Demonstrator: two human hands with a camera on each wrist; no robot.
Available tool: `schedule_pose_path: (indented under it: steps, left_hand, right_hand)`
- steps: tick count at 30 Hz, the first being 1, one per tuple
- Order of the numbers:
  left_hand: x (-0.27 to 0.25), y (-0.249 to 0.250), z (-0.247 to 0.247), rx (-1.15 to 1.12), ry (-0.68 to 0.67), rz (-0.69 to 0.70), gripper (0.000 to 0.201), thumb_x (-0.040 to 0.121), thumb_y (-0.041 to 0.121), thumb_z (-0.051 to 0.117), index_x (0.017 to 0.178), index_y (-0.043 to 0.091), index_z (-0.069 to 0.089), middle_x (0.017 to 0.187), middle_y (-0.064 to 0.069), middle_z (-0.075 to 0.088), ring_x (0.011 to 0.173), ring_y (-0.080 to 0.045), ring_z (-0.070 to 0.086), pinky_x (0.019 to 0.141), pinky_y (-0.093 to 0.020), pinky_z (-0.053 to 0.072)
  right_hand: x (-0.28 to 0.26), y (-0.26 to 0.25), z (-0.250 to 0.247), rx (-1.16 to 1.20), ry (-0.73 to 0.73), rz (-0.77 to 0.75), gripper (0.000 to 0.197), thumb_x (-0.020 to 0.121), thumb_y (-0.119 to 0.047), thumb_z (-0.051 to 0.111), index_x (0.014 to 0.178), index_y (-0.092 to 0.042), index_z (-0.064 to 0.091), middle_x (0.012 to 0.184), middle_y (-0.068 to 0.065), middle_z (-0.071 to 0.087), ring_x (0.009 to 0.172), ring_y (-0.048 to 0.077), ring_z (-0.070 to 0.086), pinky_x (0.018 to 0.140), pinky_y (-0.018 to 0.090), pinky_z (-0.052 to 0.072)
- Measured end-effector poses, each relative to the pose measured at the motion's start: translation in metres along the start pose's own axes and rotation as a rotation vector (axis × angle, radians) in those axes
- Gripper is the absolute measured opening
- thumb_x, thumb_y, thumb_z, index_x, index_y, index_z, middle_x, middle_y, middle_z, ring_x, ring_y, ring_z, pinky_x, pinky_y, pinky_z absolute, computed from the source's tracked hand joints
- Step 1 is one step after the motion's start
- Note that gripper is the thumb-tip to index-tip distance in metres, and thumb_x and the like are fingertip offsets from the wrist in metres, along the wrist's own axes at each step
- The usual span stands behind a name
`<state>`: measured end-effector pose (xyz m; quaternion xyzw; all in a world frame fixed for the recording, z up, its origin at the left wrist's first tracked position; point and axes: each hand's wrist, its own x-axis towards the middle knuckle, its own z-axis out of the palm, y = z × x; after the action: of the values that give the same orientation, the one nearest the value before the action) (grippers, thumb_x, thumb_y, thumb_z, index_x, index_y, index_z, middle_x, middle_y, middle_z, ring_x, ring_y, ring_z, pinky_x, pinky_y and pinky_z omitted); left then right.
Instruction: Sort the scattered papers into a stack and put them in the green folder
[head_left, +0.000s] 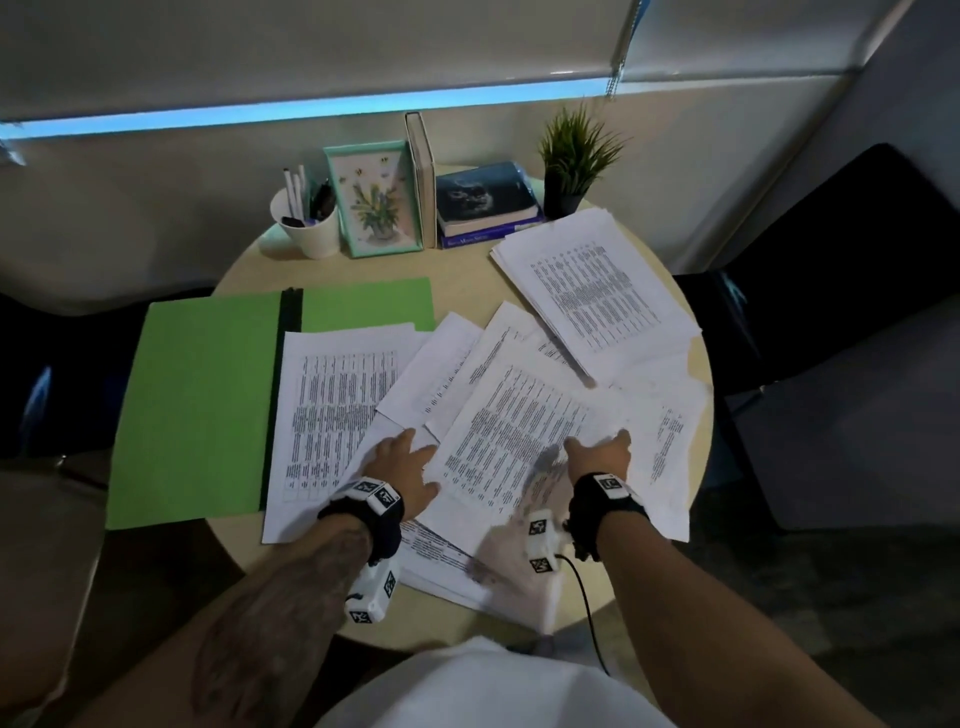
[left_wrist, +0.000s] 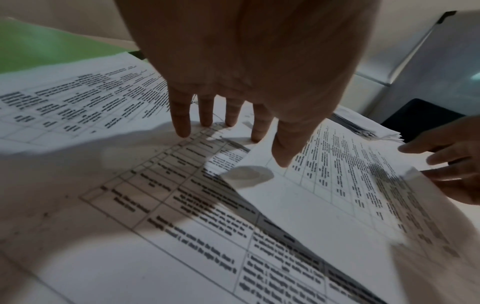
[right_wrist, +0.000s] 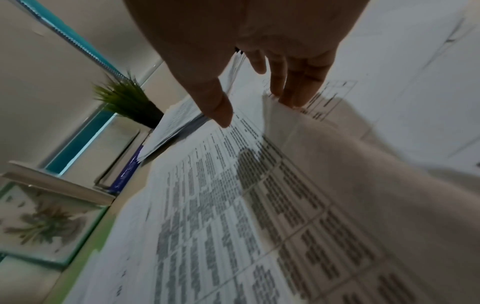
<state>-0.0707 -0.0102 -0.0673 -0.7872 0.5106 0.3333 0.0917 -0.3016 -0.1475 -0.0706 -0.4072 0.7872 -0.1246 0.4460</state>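
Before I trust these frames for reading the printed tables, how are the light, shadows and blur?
Head view: dim room, a blue light strip behind, text too small. Left wrist view: the left hand casts shadows over the papers, nearby print fairly sharp. Right wrist view: motion-blurred, tilted, the potted plant smeared.

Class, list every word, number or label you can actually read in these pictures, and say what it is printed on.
None reads.
Scattered papers: printed tables, text blurred.
Blue book spine: white lettering, too small.
Wrist-band tags: black-and-white patterns, no words.
Green folder: no label visible.
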Motion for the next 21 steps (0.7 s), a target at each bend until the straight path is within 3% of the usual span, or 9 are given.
schedule_pose_path:
  steps: [4,8,11,13,16,21]
  left_hand:
    - [0.0,-0.004,-0.002,0.001,-0.002,0.015,0.059,0.091,0.047,0.05,0.146,0.034,0.033,0.162,-0.001,0.007,0.147,-0.028,0.011,0.12,-0.046,0.017]
    - [0.001,-0.015,-0.004,0.005,-0.026,0.047,0.056,0.091,0.047,0.049,0.144,0.033,0.038,0.162,0.0,0.012,0.145,-0.028,0.016,0.118,-0.046,0.021]
    - [0.002,-0.029,-0.003,0.004,-0.015,0.035,0.062,0.091,0.047,0.048,0.147,0.026,0.033,0.162,0.002,0.012,0.145,-0.028,0.018,0.118,-0.044,0.023]
    - [-0.001,-0.039,-0.003,-0.021,0.043,0.003,0.068,0.09,0.047,0.049,0.149,0.021,0.028,0.161,-0.002,0.014,0.144,-0.03,0.022,0.118,-0.044,0.024]
    - [-0.005,-0.052,0.001,-0.127,0.132,-0.069,0.075,0.092,0.046,0.05,0.152,0.016,0.018,0.162,-0.008,0.013,0.147,-0.028,0.018,0.12,-0.042,0.019]
    - [-0.011,-0.068,0.01,-0.216,0.203,-0.218,0.073,0.092,0.046,0.05,0.151,0.017,0.02,0.162,-0.008,0.007,0.149,-0.031,0.01,0.121,-0.045,0.015]
  right_hand:
    - [-0.009,-0.004,0.016,0.065,-0.083,0.081,0.077,0.087,-0.023,0.069,0.147,0.0,0.026,0.145,0.022,0.043,0.126,0.04,0.05,0.098,0.043,0.045]
    - [-0.015,-0.005,0.021,-0.008,-0.162,0.053,0.058,0.091,-0.016,0.059,0.144,-0.001,0.038,0.143,0.02,0.048,0.122,0.038,0.053,0.099,0.039,0.045]
    - [-0.022,0.001,0.017,-0.119,-0.166,-0.05,0.027,0.09,-0.009,0.056,0.116,-0.002,0.058,0.112,0.019,0.064,0.085,0.031,0.059,0.075,0.033,0.047]
    - [-0.025,0.008,0.015,-0.208,-0.181,-0.112,0.012,0.089,-0.007,0.055,0.1,-0.004,0.058,0.096,0.015,0.063,0.074,0.027,0.057,0.07,0.03,0.043]
    - [-0.027,0.021,0.01,-0.368,-0.207,-0.209,0.02,0.095,-0.018,0.048,0.099,-0.004,0.061,0.096,0.018,0.064,0.084,0.034,0.06,0.071,0.03,0.043]
    - [-0.032,0.025,0.003,-0.461,-0.207,-0.258,0.022,0.098,-0.02,0.045,0.1,-0.004,0.06,0.086,0.014,0.057,0.076,0.03,0.053,0.064,0.028,0.038]
